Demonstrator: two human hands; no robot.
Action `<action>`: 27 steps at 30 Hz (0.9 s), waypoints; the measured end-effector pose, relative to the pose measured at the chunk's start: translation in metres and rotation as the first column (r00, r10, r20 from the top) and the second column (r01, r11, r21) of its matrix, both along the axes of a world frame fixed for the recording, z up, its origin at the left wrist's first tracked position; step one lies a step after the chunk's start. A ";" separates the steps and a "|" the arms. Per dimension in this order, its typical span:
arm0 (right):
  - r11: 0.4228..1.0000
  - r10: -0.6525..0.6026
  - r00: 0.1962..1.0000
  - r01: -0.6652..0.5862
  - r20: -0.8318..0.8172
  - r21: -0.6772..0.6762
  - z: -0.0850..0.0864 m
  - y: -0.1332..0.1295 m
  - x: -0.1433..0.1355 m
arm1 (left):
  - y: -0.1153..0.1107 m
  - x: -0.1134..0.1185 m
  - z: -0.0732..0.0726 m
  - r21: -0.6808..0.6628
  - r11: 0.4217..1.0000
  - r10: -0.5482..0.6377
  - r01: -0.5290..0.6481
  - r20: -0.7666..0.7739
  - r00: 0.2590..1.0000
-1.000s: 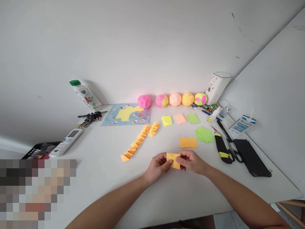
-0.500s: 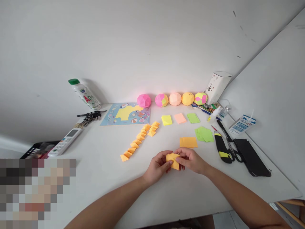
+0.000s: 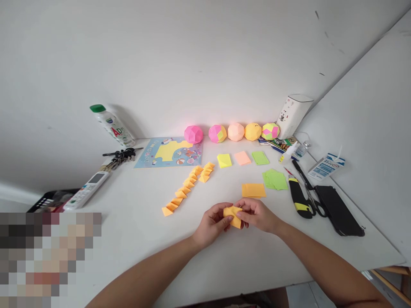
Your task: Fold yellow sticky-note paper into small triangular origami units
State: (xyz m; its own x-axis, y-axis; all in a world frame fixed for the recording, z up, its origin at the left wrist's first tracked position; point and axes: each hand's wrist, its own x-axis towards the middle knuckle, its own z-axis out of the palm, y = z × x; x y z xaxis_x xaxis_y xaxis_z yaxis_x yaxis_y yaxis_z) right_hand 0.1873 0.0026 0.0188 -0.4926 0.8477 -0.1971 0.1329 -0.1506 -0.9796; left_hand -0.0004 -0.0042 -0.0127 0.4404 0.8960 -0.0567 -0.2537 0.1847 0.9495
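Between my two hands is a folded orange paper (image 3: 233, 216), held above the white table. My left hand (image 3: 213, 224) pinches its left side, thumb on top. On its right side my right hand (image 3: 258, 215) grips it with thumb and fingers. Just beyond my right hand lies a stack of orange paper (image 3: 253, 190). A slanting row of folded orange pieces (image 3: 181, 193) lies to the left, with a shorter row (image 3: 206, 172) beside its far end. Green sheets (image 3: 275, 179) are spread to the right of the orange stack.
Five faceted paper balls, one of them a pink ball (image 3: 193, 134), line the wall. Yellow (image 3: 224, 161), peach (image 3: 242, 158) and green pads (image 3: 260, 158) lie before them. Right: cutter (image 3: 299, 199), scissors (image 3: 311, 199), black case (image 3: 340, 210). Left: bottle (image 3: 114, 127), keys (image 3: 119, 159), white remote (image 3: 86, 190).
The view has shifted very slightly. Both hands and the folded orange paper look the same as before.
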 end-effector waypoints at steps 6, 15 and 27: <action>0.998 0.025 0.999 -0.026 -0.026 -0.058 0.002 0.003 0.000 | 0.000 0.000 -0.001 0.013 1.000 -0.009 0.008 0.016 1.000; 0.998 0.016 1.000 -0.015 0.012 -0.055 -0.001 0.001 0.001 | 0.001 -0.002 -0.002 0.072 0.997 -0.022 0.020 0.020 1.000; 0.996 -0.001 0.999 -0.003 -0.041 -0.086 -0.003 0.001 0.000 | 0.001 -0.001 -0.004 0.113 0.993 -0.029 0.025 0.037 0.999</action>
